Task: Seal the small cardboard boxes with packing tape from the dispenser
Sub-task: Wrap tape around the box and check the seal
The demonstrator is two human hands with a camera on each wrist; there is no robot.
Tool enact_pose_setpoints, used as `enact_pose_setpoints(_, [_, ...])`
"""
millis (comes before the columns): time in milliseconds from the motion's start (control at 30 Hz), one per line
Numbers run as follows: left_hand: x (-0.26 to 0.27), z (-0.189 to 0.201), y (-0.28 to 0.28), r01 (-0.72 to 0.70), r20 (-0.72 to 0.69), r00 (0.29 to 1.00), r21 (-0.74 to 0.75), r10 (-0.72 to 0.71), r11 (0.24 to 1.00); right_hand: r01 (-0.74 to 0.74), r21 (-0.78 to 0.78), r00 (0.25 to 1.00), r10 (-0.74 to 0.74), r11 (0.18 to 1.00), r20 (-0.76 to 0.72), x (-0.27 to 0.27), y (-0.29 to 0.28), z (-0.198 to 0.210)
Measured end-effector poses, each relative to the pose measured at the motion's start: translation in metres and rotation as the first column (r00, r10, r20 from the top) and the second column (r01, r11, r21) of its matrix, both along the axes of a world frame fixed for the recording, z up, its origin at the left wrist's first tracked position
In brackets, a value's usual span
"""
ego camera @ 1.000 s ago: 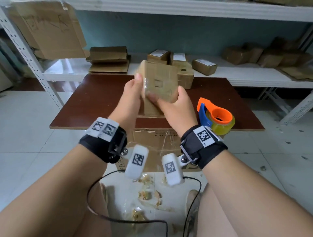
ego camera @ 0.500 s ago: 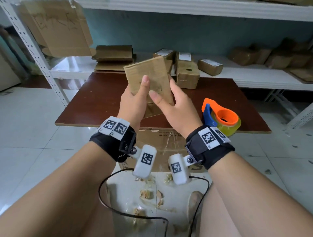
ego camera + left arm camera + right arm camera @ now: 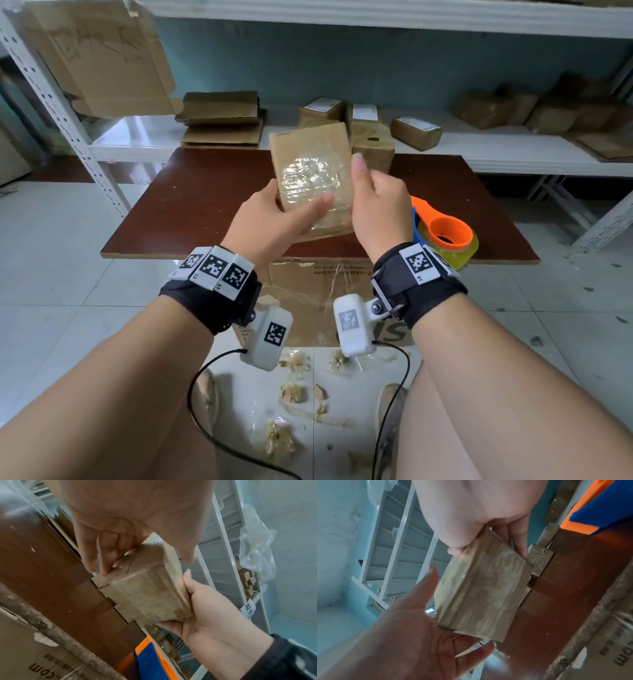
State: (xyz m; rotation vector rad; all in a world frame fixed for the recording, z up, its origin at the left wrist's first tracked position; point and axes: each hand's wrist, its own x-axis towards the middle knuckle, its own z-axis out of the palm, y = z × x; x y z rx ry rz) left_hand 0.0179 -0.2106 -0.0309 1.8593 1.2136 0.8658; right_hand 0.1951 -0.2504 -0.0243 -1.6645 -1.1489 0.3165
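The small box has been turned since a moment ago, so a glossy taped face now shows. The left hand and right hand grip its opposite sides above the worktop. This box looks sealed; the dispenser lies untouched.

left hand grips taped box | right hand seemingly supporting

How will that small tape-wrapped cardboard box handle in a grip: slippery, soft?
The small tape-wrapped cardboard box is probably slick: glossy wrinkled tape covers its faces. Likely light, since the left hand and right hand hold it aloft by fingers alone. Its edges look square, so fairly stiff.
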Motion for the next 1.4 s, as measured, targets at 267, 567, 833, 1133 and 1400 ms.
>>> enact_pose_setpoints(267, [-0.002, -0.003, 0.005, -0.060, -0.095, 0.993, 0.127, 0.073, 0.990, -0.193, -0.065, 0.981, 0.194, 0.979, 0.016, -0.011, -0.011, 0.003])
enact_pose_setpoints(567, [-0.008, -0.001, 0.006, -0.163, 0.024, 0.986, -0.014, 0.164, 0.986, -0.312, -0.313, 0.927, 0.360, 0.897, 0.106, -0.006, -0.007, -0.004])
enact_pose_setpoints(833, [-0.021, 0.000, 0.019, -0.244, 0.154, 0.958, -0.016, 0.244, 0.970, -0.471, -0.348, 0.856, 0.516, 0.811, 0.044, -0.033, -0.025, -0.010])
enact_pose_setpoints(1133, [0.006, 0.000, -0.004, -0.147, 0.076, 0.984, -0.155, 0.160, 0.977, -0.087, -0.192, 0.986, 0.112, 0.978, 0.122, -0.016, -0.015, -0.003])
enact_pose_setpoints(1400, [-0.001, 0.006, 0.004, -0.054, 0.516, 0.734, -0.605, 0.442, 0.795, -0.399, -0.360, 0.882, 0.460, 0.843, 0.103, -0.026, -0.021, 0.003])
